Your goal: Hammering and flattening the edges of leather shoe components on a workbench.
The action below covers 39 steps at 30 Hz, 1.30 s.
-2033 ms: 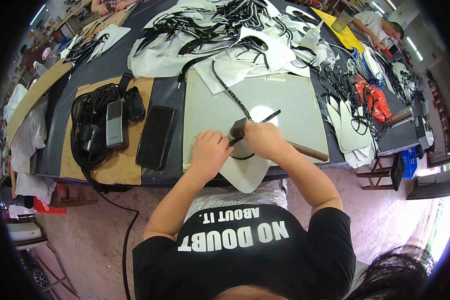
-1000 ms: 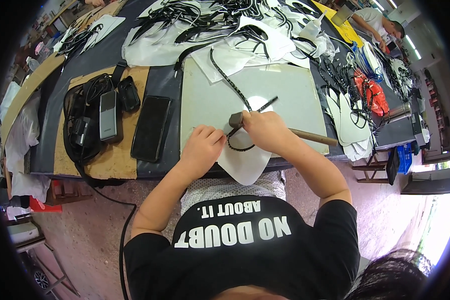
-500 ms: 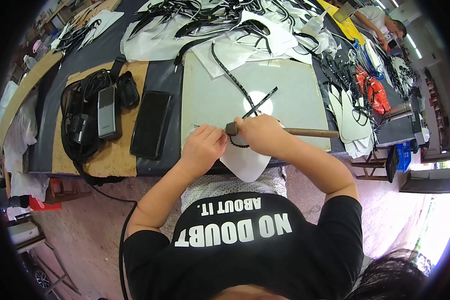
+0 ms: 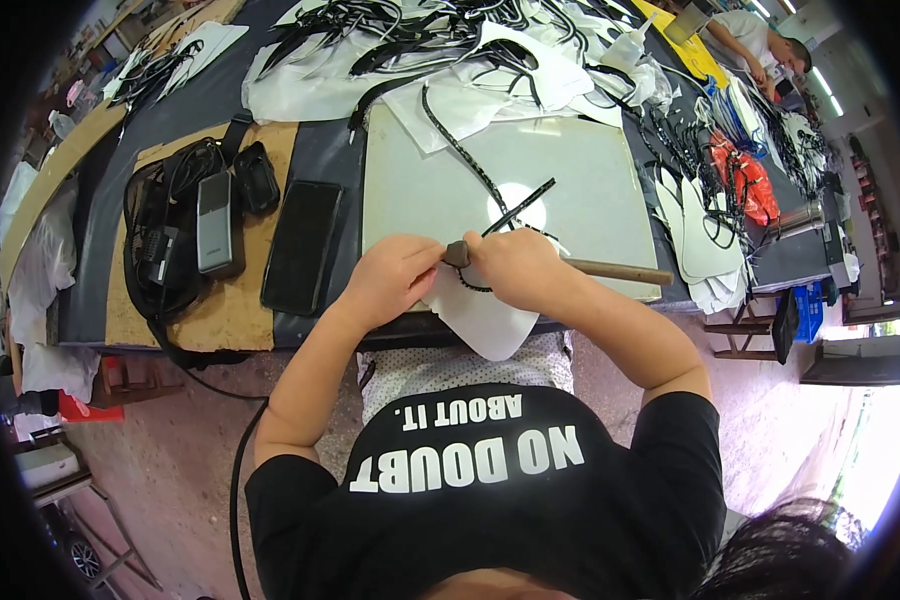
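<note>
Right hand (image 4: 518,268) grips the wooden-handled hammer (image 4: 610,269), head now lowered onto the black strip (image 4: 470,160); left hand (image 4: 395,275) pins the white cut piece (image 4: 485,320), fingers closed.

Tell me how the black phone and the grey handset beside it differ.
The black phone is larger, flat and dark all over; the grey handset is narrower and silvery grey. The black phone lies bare on the dark mat; the grey handset rests among black cables. Both lie left of the left hand.
</note>
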Motion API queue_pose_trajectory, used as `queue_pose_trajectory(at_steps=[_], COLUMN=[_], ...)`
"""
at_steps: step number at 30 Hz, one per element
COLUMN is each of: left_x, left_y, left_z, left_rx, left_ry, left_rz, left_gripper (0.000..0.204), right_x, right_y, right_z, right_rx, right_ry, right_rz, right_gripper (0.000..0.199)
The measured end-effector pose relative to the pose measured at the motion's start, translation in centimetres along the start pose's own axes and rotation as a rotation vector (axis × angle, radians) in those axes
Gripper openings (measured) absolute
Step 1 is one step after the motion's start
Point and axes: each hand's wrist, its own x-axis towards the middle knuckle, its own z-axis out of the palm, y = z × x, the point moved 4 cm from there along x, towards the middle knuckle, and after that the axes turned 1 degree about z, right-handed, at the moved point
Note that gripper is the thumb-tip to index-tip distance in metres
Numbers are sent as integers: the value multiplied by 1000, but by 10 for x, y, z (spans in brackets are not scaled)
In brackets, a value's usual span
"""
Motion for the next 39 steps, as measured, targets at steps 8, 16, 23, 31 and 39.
queue_pose_trajectory(at_steps=[8,16,23,31,39], left_x=[3,0,-4,-5,-2], left_y=[-3,-7,-6,-5,-2], left_z=[-6,-1,-2,-3,-8], left_rx=[40,19,4,21,75], left_ry=[-128,-163,-80,-24,-128], left_rz=[51,13,57,73,121], left_gripper=[17,16,17,17,18], right_x=[1,1,-4,-1,1], right_y=[2,6,5,12,20], right_z=[-1,-8,-10,-18,7], right_rx=[-26,-122,-56,-57,-36], right_ry=[20,99,13,125,-44], right_rz=[-41,-85,80,21,95], right_gripper=[12,16,16,14,15])
